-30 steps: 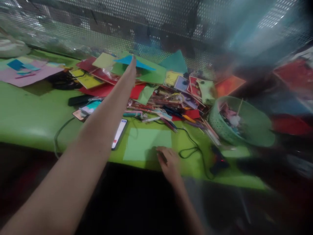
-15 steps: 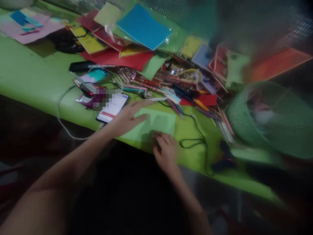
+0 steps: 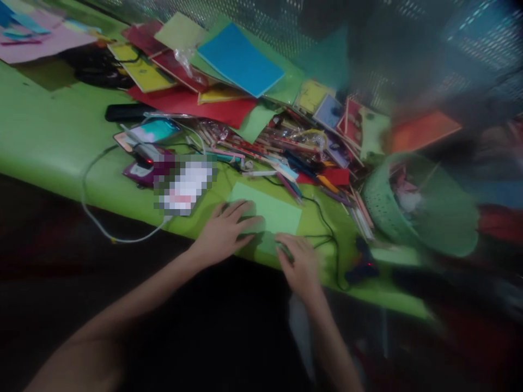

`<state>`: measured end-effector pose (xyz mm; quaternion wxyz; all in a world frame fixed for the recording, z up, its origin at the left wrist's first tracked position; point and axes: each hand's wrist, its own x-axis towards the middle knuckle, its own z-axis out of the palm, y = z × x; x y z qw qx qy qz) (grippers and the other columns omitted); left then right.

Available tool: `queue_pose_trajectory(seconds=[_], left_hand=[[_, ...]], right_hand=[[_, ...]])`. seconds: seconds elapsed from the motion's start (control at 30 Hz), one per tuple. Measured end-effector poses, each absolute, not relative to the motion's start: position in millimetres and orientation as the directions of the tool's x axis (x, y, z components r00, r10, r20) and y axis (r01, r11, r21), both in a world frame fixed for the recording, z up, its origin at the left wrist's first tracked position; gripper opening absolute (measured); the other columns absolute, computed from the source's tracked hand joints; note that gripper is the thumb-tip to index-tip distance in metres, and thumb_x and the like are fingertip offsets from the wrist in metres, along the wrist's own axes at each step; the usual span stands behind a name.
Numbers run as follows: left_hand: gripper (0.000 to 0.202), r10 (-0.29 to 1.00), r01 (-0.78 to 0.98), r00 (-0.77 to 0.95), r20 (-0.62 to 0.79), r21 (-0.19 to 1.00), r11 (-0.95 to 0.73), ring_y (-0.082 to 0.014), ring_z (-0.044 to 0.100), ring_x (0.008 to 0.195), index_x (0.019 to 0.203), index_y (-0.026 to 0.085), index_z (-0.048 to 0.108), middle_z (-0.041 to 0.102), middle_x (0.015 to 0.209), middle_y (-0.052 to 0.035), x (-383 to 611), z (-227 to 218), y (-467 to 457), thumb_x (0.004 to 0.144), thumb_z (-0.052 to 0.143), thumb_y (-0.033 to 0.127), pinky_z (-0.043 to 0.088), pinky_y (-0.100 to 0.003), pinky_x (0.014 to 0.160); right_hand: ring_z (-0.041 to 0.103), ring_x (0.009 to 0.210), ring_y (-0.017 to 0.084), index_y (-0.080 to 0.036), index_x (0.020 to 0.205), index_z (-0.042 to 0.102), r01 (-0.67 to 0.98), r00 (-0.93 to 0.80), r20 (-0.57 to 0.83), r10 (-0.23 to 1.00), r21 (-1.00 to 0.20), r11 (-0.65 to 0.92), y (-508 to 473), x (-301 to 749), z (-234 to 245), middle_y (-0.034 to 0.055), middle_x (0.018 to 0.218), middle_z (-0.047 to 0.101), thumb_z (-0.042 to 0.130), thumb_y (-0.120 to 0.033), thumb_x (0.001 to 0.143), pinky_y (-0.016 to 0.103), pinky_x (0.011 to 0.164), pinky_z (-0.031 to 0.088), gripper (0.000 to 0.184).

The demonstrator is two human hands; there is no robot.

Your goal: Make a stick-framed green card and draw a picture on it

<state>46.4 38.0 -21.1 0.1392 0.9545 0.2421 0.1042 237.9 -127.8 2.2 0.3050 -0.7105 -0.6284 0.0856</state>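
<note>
On the near edge of the green table (image 3: 49,125), our L hand (image 3: 223,231) has fingers spread w/ thumb apart, over the near-left part of the light green sheet (image 3: 278,209); looks loosely open, palm down, can't confirm fingertip contact. Sheet = plain, pale, flat, approx rectangular, set at a slant; hand shadow darkens its near side. Our R hand (image 3: 301,264) sits at the sheet's near-right corner, fingers half curled, small gap btwn thumb & index; can't tell if it's pinching the edge.

Surroundings, L to R: pink sheet (image 3: 57,44) w/ blue scraps on top, then dark tangle (image 3: 96,71), yellow card (image 3: 143,71), purple packet (image 3: 141,173). Phone (image 3: 190,188), screen lit but pixelated, is just beyond our L hand, w/ white cable (image 3: 134,239) looping off its near end. Behind: red sheet (image 3: 220,109), blue sheet (image 3: 241,57), pile of pens & pencils (image 3: 249,147). Pens crowd the sheet's far edge, so space there's tight. Black cord (image 3: 327,212) loops past its R side & partly behind our R hand. Far R: green basket (image 3: 376,201) w/ pink & white bits, blurry.
</note>
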Motion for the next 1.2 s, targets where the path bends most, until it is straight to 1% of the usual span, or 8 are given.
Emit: queue_pose_trajectory(seconds=[0.23, 0.43, 0.67, 0.77, 0.93, 1.07, 1.13, 1.2], left_hand=[[0.04, 0.462, 0.374, 0.863, 0.204, 0.358, -0.856, -0.0326, 0.048, 0.147, 0.143, 0.033, 0.061, 0.052, 0.16, -0.0107, 42, -26, 48, 0.103, 0.061, 0.04, 0.035, -0.06, 0.116], [0.042, 0.472, 0.316, 0.838, 0.273, 0.463, -0.828, -0.0335, 0.047, 0.147, 0.143, 0.027, 0.061, 0.055, 0.156, -0.0131, 36, -30, 49, 0.104, 0.058, 0.043, 0.036, -0.061, 0.119], [0.038, 0.481, 0.216, 0.773, 0.414, 0.54, -0.813, -0.0324, 0.052, 0.142, 0.139, 0.025, 0.063, 0.061, 0.15, -0.0111, 33, -37, 51, 0.103, 0.059, 0.036, 0.038, -0.061, 0.121], [0.039, 0.49, 0.162, 0.726, 0.482, 0.574, -0.803, -0.0308, 0.054, 0.141, 0.141, 0.024, 0.061, 0.062, 0.148, -0.0116, 32, -35, 53, 0.103, 0.058, 0.032, 0.042, -0.057, 0.121], [0.052, 0.528, 0.154, 0.592, 0.609, 0.558, -0.815, -0.0296, 0.037, 0.156, 0.155, 0.023, 0.046, 0.049, 0.162, -0.0136, 27, -11, 61, 0.105, 0.056, 0.032, 0.037, -0.053, 0.126], [0.055, 0.586, 0.268, 0.514, 0.626, 0.532, -0.803, -0.0317, 0.021, 0.163, 0.157, 0.023, 0.043, 0.039, 0.169, -0.014, 26, 10, 61, 0.106, 0.053, 0.038, 0.021, -0.058, 0.132], [0.05, 0.572, 0.223, 0.607, 0.551, 0.572, -0.789, -0.0324, 0.038, 0.156, 0.153, 0.026, 0.051, 0.052, 0.16, -0.0127, 28, 12, 58, 0.107, 0.051, 0.044, 0.022, -0.059, 0.13], [0.042, 0.516, 0.137, 0.754, 0.407, 0.671, -0.729, -0.029, 0.066, 0.127, 0.141, 0.025, 0.063, 0.073, 0.131, -0.0111, 31, 9, 52, 0.108, 0.049, 0.045, 0.04, -0.052, 0.119]], right_hand=[[0.07, 0.106, 0.028, -0.021, 0.116, 0.076, 0.937, 0.223, 0.359, 0.906, -0.337, -0.097, -47, 279, 35, 0.0083, 0.115, 0.08, 0.057, -0.025, 0.103, 0.041, 0.096, 0.049, 0.023], [0.06, 0.111, 0.03, -0.02, 0.123, 0.074, 0.981, 0.192, 0.244, 0.951, -0.085, -0.176, 71, 285, 30, 0.013, 0.121, 0.074, 0.057, -0.021, 0.1, 0.041, 0.095, 0.045, 0.029], [0.057, 0.115, 0.034, -0.017, 0.11, 0.074, 0.956, 0.207, 0.136, 0.969, 0.183, -0.23, 112, 276, 24, 0.0177, 0.119, 0.072, 0.056, -0.018, 0.098, 0.043, 0.091, 0.044, 0.021], [0.061, 0.111, 0.032, -0.017, 0.107, 0.074, 0.965, 0.202, 0.21, 0.956, 0.122, -0.231, 95, 282, 39, 0.0155, 0.114, 0.075, 0.054, -0.02, 0.1, 0.042, 0.092, 0.044, 0.022], [0.068, 0.092, 0.025, -0.022, 0.099, 0.076, 0.968, 0.184, 0.359, 0.915, -0.225, -0.107, 22, 289, 89, 0.0066, 0.097, 0.078, 0.062, -0.032, 0.098, 0.038, 0.085, 0.048, 0.018], [0.069, 0.084, 0.025, -0.027, 0.098, 0.081, 0.947, 0.152, 0.269, 0.951, -0.316, -0.062, -43, 276, 121, 0.005, 0.088, 0.077, 0.069, -0.044, 0.096, 0.039, 0.079, 0.049, 0.021], [0.069, 0.079, 0.024, -0.029, 0.095, 0.082, 0.905, 0.142, 0.182, 0.973, -0.422, -0.053, -67, 267, 125, 0.0047, 0.085, 0.078, 0.072, -0.046, 0.094, 0.039, 0.075, 0.051, 0.019], [0.07, 0.075, 0.024, -0.03, 0.09, 0.082, 0.818, 0.227, 0.149, 0.962, -0.565, -0.106, -84, 262, 121, 0.0044, 0.083, 0.078, 0.078, -0.043, 0.089, 0.037, 0.068, 0.053, 0.014]])
